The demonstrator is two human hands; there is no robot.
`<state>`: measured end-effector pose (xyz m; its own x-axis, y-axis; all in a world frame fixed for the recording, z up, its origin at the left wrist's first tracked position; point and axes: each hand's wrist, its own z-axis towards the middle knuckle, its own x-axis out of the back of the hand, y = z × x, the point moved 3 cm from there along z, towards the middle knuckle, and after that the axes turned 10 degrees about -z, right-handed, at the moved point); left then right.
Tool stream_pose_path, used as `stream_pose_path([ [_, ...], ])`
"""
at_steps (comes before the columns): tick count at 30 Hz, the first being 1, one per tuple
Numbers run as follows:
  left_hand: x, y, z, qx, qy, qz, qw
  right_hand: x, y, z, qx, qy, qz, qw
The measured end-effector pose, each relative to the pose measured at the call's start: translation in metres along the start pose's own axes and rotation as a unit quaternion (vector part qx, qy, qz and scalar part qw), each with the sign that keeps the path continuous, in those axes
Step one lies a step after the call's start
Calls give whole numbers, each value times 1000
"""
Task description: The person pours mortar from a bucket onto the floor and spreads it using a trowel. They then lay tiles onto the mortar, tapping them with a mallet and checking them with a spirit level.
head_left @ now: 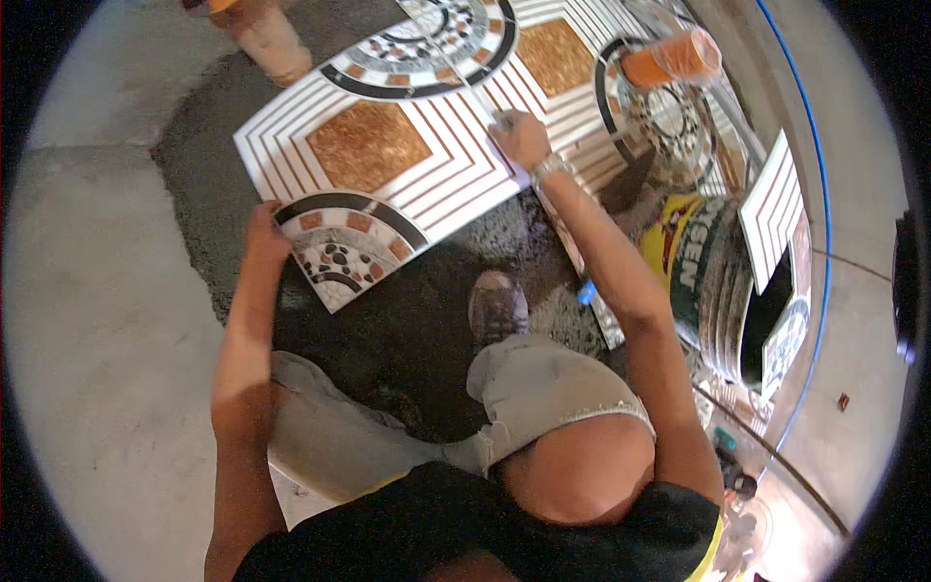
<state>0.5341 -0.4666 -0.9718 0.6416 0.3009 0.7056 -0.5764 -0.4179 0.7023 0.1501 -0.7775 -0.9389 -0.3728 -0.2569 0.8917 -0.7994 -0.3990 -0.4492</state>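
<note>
A large patterned floor tile (pixel 465 194) lies in front of me, with white and brown stripes, a marbled brown panel and a pebble-pattern quarter circle. My left hand (pixel 266 233) grips its left edge beside the quarter circle, the fingertips partly hidden. At the tile's upper right corner, along the joint with neighbouring tiles, my right hand (pixel 522 139) is closed; whatever it may hold is too small to make out. Beyond that joint sits a matching tile (pixel 555 58). Dark, wet-looking mortar (pixel 388 339) spreads under and in front of the gripped tile.
A dark green and yellow bucket (pixel 693 272) lies tipped at right, with a striped tile piece (pixel 773 209) against its mouth. An orange cylinder in clear plastic (pixel 674 58) rests on the tiles. A blue hose (pixel 822 194) curves along the right. My shoe (pixel 497 306) stands on the mortar.
</note>
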Motion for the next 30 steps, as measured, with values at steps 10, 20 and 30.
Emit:
stream_pose_path([
  [10,4,34,4,151,-98,-27,983,3,2,17,30,-58,-21,998],
  [20,2,24,9,41,-81,112,990,-11,14,33,33,-66,-58,996],
  [30,-3,65,10,351,173,-388,834,0,3,33,-4,-69,-71,995],
])
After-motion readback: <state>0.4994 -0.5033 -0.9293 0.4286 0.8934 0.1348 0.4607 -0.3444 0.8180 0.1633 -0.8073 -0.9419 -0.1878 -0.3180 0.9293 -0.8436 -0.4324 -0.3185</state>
